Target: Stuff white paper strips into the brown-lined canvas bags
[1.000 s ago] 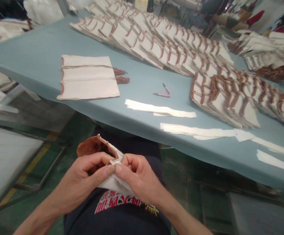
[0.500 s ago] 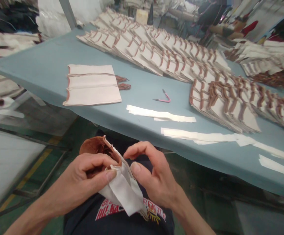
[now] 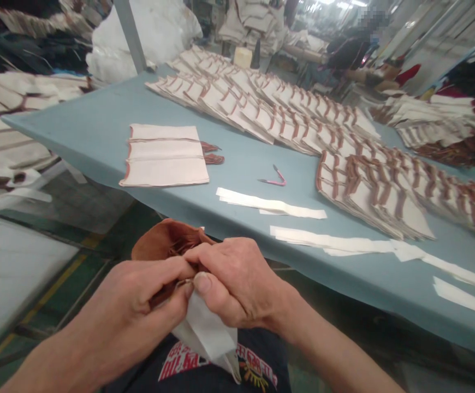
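Above my lap, my left hand (image 3: 155, 295) pinches the edge of a brown and cream sewn fabric piece (image 3: 159, 240) between thumb and fingers. Right beside it, my right hand (image 3: 237, 284) is closed on the same edge, its thumb almost touching the left thumb. The brown side of the piece bulges up behind the fingers. A white fabric strip (image 3: 211, 327) hangs down below the two thumbs. The pinched edge itself is mostly hidden by my fingers.
On the blue table (image 3: 98, 109) lie a cream panel stack (image 3: 164, 155), pink thread snips (image 3: 276, 177) and white strips (image 3: 270, 204). Long rows of cream panels with brown edges (image 3: 270, 114) run across the back. A person (image 3: 348, 49) is in the background.
My right hand has come left and closed on the fabric edge next to my left hand; before, its fingers were apart. The view has tilted up slightly.
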`<state>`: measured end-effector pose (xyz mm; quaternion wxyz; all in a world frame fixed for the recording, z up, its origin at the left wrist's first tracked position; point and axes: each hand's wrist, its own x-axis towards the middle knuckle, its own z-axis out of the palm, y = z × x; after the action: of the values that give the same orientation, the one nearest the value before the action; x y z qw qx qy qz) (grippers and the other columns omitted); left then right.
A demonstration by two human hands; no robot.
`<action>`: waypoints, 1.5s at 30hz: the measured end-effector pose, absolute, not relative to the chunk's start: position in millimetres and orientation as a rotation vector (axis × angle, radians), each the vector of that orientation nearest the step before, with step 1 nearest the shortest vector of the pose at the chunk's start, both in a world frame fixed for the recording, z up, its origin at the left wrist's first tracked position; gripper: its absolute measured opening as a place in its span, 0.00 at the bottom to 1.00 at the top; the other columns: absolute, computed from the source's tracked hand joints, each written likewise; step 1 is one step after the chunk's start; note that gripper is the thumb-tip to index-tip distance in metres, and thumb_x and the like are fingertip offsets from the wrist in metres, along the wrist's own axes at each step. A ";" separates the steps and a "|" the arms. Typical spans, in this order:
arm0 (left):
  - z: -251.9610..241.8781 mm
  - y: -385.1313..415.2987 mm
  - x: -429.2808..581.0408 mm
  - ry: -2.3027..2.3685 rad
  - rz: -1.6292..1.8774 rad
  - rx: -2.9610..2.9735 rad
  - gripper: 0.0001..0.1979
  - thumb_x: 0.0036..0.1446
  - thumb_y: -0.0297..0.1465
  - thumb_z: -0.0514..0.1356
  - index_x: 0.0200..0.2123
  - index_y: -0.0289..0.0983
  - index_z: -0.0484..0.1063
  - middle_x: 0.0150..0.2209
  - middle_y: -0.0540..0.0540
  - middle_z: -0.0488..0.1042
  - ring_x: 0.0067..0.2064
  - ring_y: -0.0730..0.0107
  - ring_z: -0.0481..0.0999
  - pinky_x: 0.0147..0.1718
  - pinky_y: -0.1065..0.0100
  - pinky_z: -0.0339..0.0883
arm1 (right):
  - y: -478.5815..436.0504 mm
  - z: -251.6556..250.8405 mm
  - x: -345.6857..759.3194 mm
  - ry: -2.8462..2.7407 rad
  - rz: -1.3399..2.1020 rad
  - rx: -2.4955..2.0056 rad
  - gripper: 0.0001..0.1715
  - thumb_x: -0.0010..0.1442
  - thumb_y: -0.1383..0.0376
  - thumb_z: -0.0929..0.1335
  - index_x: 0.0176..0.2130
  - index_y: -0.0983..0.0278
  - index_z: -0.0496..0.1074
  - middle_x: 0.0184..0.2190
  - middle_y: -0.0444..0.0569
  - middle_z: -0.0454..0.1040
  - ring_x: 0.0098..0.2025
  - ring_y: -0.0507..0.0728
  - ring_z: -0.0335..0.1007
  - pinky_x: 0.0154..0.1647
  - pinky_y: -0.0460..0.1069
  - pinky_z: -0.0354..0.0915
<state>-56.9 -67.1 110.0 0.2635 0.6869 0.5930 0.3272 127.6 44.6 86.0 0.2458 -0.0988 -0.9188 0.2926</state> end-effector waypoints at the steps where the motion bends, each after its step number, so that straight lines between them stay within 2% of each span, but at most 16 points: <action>1: 107.4 -68.1 -56.3 1.611 0.913 1.838 0.16 0.67 0.28 0.57 0.24 0.40 0.71 0.21 0.58 0.71 0.21 0.78 0.69 0.21 0.77 0.58 | 43.4 86.3 129.5 -2.527 0.787 -0.311 0.28 0.81 0.54 0.52 0.47 0.63 0.75 0.31 0.49 0.82 0.30 0.57 0.76 0.35 0.52 0.62; 5: 98.2 -69.0 -55.0 1.582 0.963 1.733 0.13 0.67 0.29 0.60 0.28 0.42 0.77 0.22 0.58 0.74 0.22 0.78 0.72 0.22 0.78 0.61 | 43.3 91.6 138.1 -2.564 0.925 -0.426 0.24 0.79 0.59 0.55 0.32 0.59 0.65 0.25 0.42 0.72 0.26 0.53 0.65 0.33 0.51 0.56; 8: 96.6 -67.1 -55.6 1.529 0.928 1.611 0.12 0.68 0.33 0.62 0.30 0.41 0.77 0.24 0.57 0.76 0.24 0.76 0.73 0.22 0.79 0.64 | 44.9 94.9 142.6 -2.519 1.084 -0.377 0.20 0.75 0.60 0.57 0.29 0.58 0.56 0.22 0.39 0.61 0.25 0.52 0.55 0.31 0.50 0.52; 12: 99.0 -66.4 -57.8 1.459 0.841 1.634 0.12 0.69 0.32 0.61 0.31 0.42 0.77 0.26 0.56 0.78 0.25 0.75 0.75 0.23 0.79 0.67 | 45.0 95.7 147.2 -2.459 1.238 -0.332 0.13 0.64 0.66 0.62 0.28 0.58 0.57 0.22 0.38 0.61 0.25 0.51 0.55 0.31 0.50 0.52; 15: 99.3 -68.1 -58.0 1.408 0.873 1.835 0.10 0.70 0.27 0.60 0.34 0.42 0.76 0.28 0.57 0.78 0.26 0.77 0.76 0.27 0.79 0.68 | 46.0 96.7 151.2 -2.372 1.473 -0.328 0.15 0.66 0.65 0.62 0.26 0.59 0.59 0.22 0.38 0.60 0.24 0.50 0.55 0.30 0.49 0.52; 18: 96.6 -70.1 -56.5 1.299 0.926 2.072 0.11 0.74 0.23 0.56 0.42 0.44 0.74 0.33 0.55 0.81 0.30 0.76 0.80 0.32 0.77 0.70 | 47.2 98.8 155.5 -2.196 1.838 -0.332 0.24 0.73 0.58 0.64 0.25 0.59 0.59 0.21 0.37 0.56 0.23 0.50 0.50 0.27 0.49 0.50; 21: 94.3 -71.2 -54.0 1.213 0.926 2.262 0.14 0.78 0.21 0.51 0.50 0.44 0.71 0.39 0.52 0.84 0.35 0.73 0.84 0.37 0.76 0.74 | 46.0 98.8 159.4 -1.993 2.126 -0.378 0.35 0.76 0.43 0.66 0.24 0.57 0.56 0.22 0.38 0.52 0.24 0.51 0.46 0.26 0.50 0.48; 24: 95.0 -70.9 -51.8 1.194 0.909 2.389 0.15 0.77 0.19 0.51 0.55 0.43 0.71 0.41 0.49 0.86 0.38 0.70 0.87 0.41 0.75 0.77 | 43.9 92.7 162.6 -1.839 2.311 -0.480 0.43 0.71 0.28 0.64 0.24 0.58 0.59 0.23 0.39 0.54 0.25 0.51 0.47 0.26 0.50 0.47; 27: 94.2 -70.8 -53.5 1.196 0.851 2.531 0.18 0.74 0.18 0.51 0.54 0.41 0.74 0.40 0.48 0.87 0.36 0.68 0.87 0.39 0.73 0.77 | 43.0 80.5 163.9 -1.743 2.445 -0.505 0.48 0.66 0.22 0.64 0.26 0.61 0.68 0.22 0.40 0.60 0.24 0.50 0.50 0.24 0.49 0.49; 29: 89.5 -72.1 -57.1 1.233 0.779 2.626 0.20 0.73 0.18 0.51 0.55 0.40 0.77 0.40 0.47 0.87 0.35 0.66 0.86 0.36 0.71 0.76 | 41.5 71.8 162.8 -1.657 2.475 -0.530 0.49 0.63 0.21 0.64 0.27 0.62 0.71 0.22 0.40 0.63 0.22 0.49 0.52 0.23 0.47 0.50; 31: 81.2 -74.7 -60.7 1.278 0.722 2.690 0.20 0.74 0.19 0.52 0.59 0.39 0.77 0.43 0.45 0.88 0.38 0.64 0.88 0.35 0.71 0.78 | 37.3 65.1 159.5 -1.551 2.437 -0.597 0.49 0.61 0.21 0.66 0.26 0.63 0.70 0.20 0.39 0.63 0.21 0.48 0.52 0.21 0.46 0.50; 33: 70.9 -78.0 -61.4 1.318 0.742 2.691 0.20 0.75 0.20 0.53 0.62 0.39 0.75 0.47 0.42 0.89 0.43 0.62 0.90 0.40 0.69 0.81 | 29.5 60.9 153.9 -1.415 2.392 -0.688 0.49 0.58 0.21 0.69 0.24 0.62 0.69 0.18 0.38 0.61 0.20 0.47 0.50 0.20 0.45 0.47; 36: 55.4 -81.2 -53.4 1.416 0.919 2.565 0.19 0.77 0.21 0.55 0.65 0.41 0.71 0.53 0.39 0.88 0.48 0.59 0.90 0.50 0.62 0.83 | 14.2 57.6 142.8 -1.172 2.366 -0.803 0.48 0.53 0.22 0.74 0.23 0.60 0.65 0.17 0.35 0.57 0.19 0.47 0.46 0.18 0.45 0.46; 39: 44.3 -77.6 -40.2 1.549 1.111 2.428 0.21 0.77 0.23 0.57 0.67 0.46 0.69 0.54 0.39 0.87 0.48 0.57 0.89 0.51 0.57 0.84 | 4.8 54.5 133.0 -0.998 2.348 -0.850 0.48 0.51 0.23 0.75 0.23 0.59 0.61 0.17 0.35 0.57 0.19 0.47 0.46 0.19 0.45 0.49; 42: 40.8 -67.1 -35.8 1.578 1.190 2.368 0.24 0.76 0.21 0.56 0.68 0.47 0.69 0.53 0.39 0.86 0.51 0.56 0.89 0.51 0.58 0.84 | 10.7 53.8 131.4 -0.981 2.282 -0.869 0.47 0.53 0.22 0.74 0.25 0.59 0.61 0.18 0.36 0.59 0.21 0.48 0.50 0.21 0.45 0.51; 45: 44.8 -59.2 -45.2 1.466 1.169 2.367 0.24 0.74 0.20 0.56 0.66 0.48 0.73 0.50 0.43 0.86 0.48 0.60 0.89 0.47 0.65 0.82 | 28.6 63.4 141.1 -1.238 2.248 -0.776 0.46 0.56 0.23 0.73 0.24 0.59 0.62 0.19 0.36 0.57 0.22 0.48 0.47 0.21 0.46 0.47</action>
<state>-45.2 -59.2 44.8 0.0610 0.7824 0.4845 0.3864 141.1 28.6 63.4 0.2281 -0.2818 -0.4495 0.8164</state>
